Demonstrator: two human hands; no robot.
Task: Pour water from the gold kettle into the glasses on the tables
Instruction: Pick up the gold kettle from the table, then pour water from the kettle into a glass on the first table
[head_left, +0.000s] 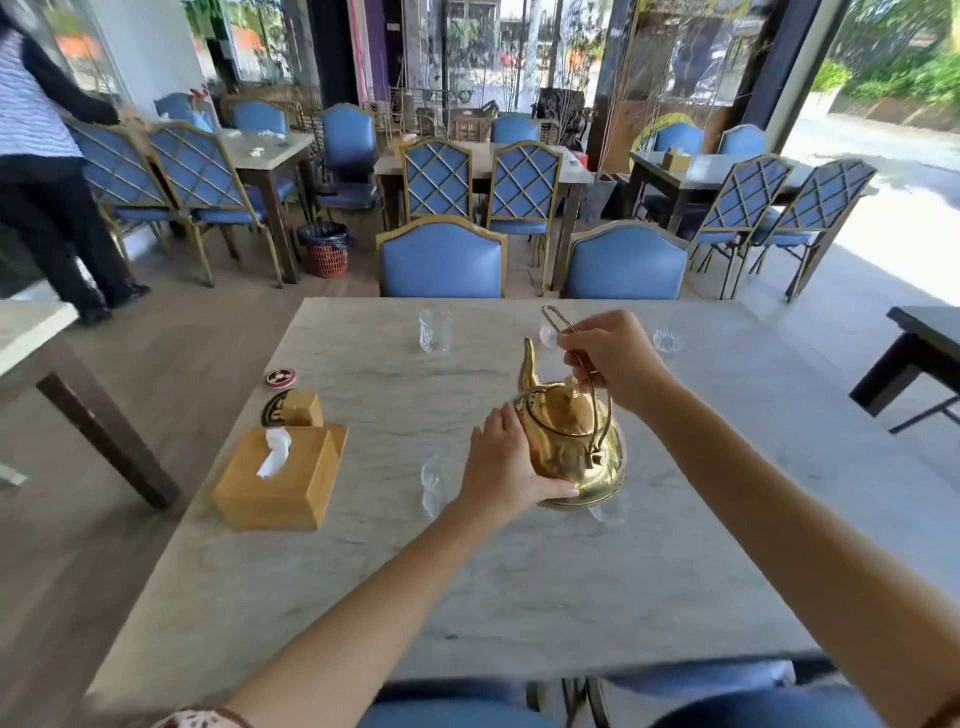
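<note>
The gold kettle (576, 441) hangs just above the marble table (363, 571), spout pointing away from me. My right hand (608, 358) is closed around its wire handle. My left hand (506, 462) cups the kettle's left side and base. A clear glass (435, 330) stands at the far side of the table, and another (666, 340) is at the far right, partly behind my right hand. A near glass (432, 480) sits left of the kettle, half hidden by my left wrist. One more glass (605, 512) shows under the kettle's base.
A wooden tissue box (275, 478), a small wooden holder (298, 410) and a round coaster (280, 378) sit at the table's left edge. Blue chairs (441, 265) stand at the far side. A person (47, 171) stands far left by another table. A red bin (326, 249) is beyond.
</note>
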